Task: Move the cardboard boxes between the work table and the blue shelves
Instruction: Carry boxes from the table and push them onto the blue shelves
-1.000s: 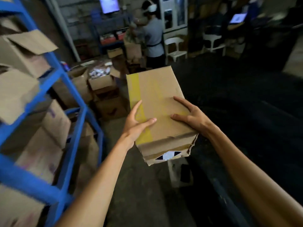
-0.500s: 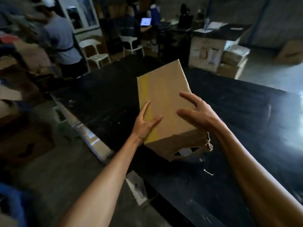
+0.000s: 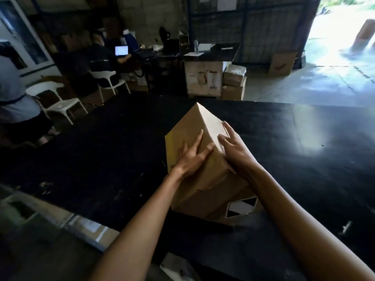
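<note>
Far left, a white plastic chair (image 3: pixel 54 98) stands beyond the black work table (image 3: pixel 91 151). Centre now: the left hand (image 3: pixel 190 159) lies flat on the cardboard box (image 3: pixel 205 179), fingers straight along its top face. The box sits tilted at the table's near edge. Right hand (image 3: pixel 233 149) presses its right face, fingers spread and straight. Far right, a bright doorway (image 3: pixel 343 37).

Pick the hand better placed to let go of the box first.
Left hand: it lies flat on the cardboard box top. Right hand steadies the side. Hedged.
</note>
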